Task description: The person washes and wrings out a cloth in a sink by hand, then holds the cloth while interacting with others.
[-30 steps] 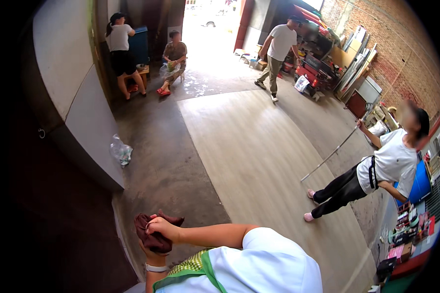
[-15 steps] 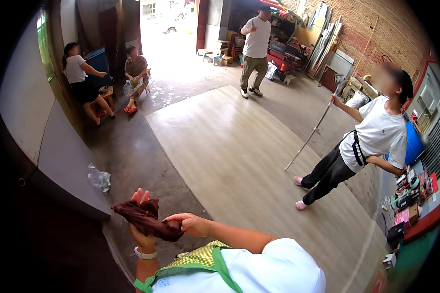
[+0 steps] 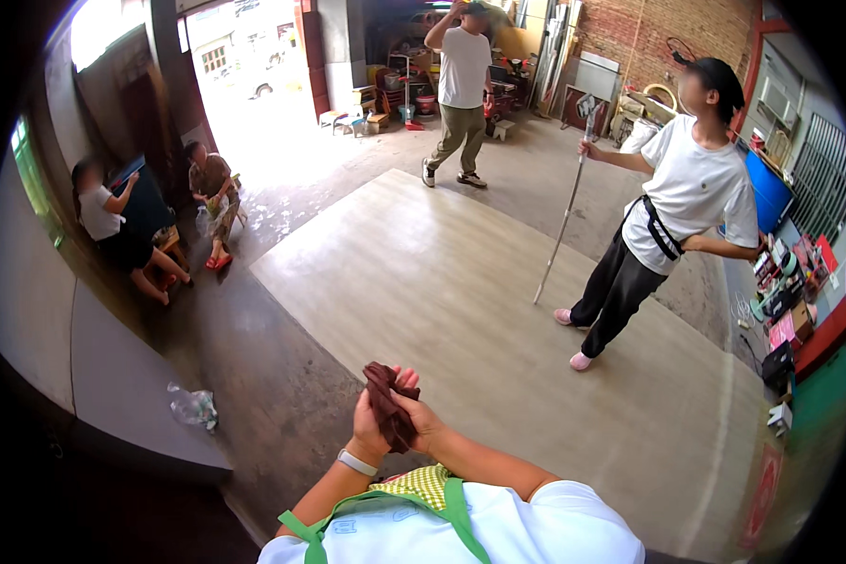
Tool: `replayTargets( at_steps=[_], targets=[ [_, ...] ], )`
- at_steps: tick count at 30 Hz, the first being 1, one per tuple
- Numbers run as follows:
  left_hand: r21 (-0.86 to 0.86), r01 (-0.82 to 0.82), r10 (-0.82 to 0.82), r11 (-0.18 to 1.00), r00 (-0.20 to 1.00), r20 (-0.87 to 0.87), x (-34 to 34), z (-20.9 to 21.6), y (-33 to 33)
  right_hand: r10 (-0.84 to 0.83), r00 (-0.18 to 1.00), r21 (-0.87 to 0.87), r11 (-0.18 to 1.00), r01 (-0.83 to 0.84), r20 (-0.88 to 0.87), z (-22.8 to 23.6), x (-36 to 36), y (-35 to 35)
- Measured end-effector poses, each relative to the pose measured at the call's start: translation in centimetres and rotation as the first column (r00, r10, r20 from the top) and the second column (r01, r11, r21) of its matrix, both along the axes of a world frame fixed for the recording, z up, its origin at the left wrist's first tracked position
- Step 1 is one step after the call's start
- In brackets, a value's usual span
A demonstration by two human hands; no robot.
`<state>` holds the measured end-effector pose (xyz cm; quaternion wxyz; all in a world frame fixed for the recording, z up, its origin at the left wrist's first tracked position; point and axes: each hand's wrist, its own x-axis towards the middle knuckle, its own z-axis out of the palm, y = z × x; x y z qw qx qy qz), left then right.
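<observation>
A crumpled dark brown cloth (image 3: 385, 399) is bunched between my two hands in front of my apron. My left hand (image 3: 368, 430), with a pale band at its wrist, supports the cloth from the left, its thumb along the edge and fingertips showing behind the fabric. From the right, my right hand (image 3: 426, 423) presses against the cloth and grips its lower part. Folds of fabric hide some of the fingers.
A person with a long-handled pole (image 3: 566, 221) stands at the right on a pale floor sheet (image 3: 423, 244). Another person (image 3: 462, 80) walks at its far edge. Two people are at the far left. A plastic bag (image 3: 194, 407) lies by the grey panel (image 3: 127, 376).
My hands and the cloth have moved right and come closer together; the cloth is now more compactly bunched. The view has shifted. The far standing person's hand has risen to the head.
</observation>
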<state>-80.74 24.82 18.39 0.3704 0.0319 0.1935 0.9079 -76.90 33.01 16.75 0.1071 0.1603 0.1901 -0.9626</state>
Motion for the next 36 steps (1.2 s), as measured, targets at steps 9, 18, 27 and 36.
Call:
replayTargets(
  at_steps=[9, 18, 27, 36],
  targets=[
    [-0.233, 0.107, -0.141, 0.966, 0.981, -0.133, -0.9, 0.0, -1.2, -0.083, 0.992, -0.119, 0.99, 0.071, -0.097, -4.2, -0.3, -2.3],
    [-0.432, 0.098, -0.226, 0.896, 0.94, -0.256, -1.5, -0.5, -2.1, -0.057, 0.998, -0.159, 0.985, 0.06, 0.023, -3.1, -0.1, -2.2],
    [-0.569, -0.173, -0.264, 0.804, 0.754, -0.601, -1.8, -0.9, -4.6, -0.09, 0.982, 0.133, 0.989, 0.068, 0.167, -3.7, -0.1, -2.8],
    [-0.502, -0.52, -0.246, 0.691, 0.484, -0.84, -1.1, 2.7, -6.1, -0.06, 0.996, 0.194, 0.98, 0.045, 0.072, -1.1, 1.3, -1.8]
  ],
)
